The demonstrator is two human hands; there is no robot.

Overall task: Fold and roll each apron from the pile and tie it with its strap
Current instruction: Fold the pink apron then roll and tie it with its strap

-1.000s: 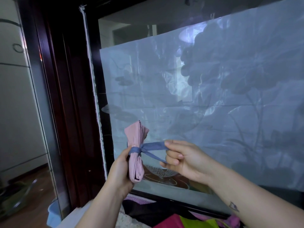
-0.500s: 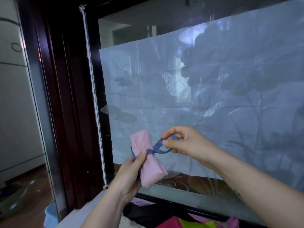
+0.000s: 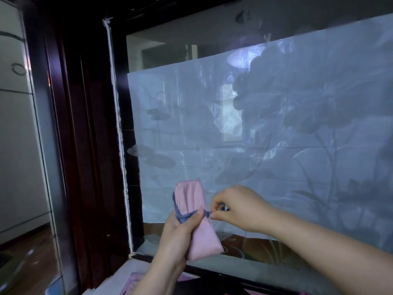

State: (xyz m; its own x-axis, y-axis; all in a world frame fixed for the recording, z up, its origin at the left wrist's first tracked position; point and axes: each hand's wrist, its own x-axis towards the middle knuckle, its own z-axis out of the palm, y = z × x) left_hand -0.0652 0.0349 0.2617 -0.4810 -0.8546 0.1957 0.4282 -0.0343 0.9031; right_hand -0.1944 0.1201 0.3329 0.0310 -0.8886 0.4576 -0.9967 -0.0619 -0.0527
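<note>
Pink apron (image 3: 204, 236) in left hand (image 3: 179, 229); right hand (image 3: 239, 207) pinches strap (image 3: 184, 217)

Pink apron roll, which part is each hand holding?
Left hand grips the rolled pink apron around its middle; right hand pinches the blue strap beside it.

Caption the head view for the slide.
Left hand grips a rolled pink fabric apron while the right hand pinches the blue strap wrapped round it.
</note>
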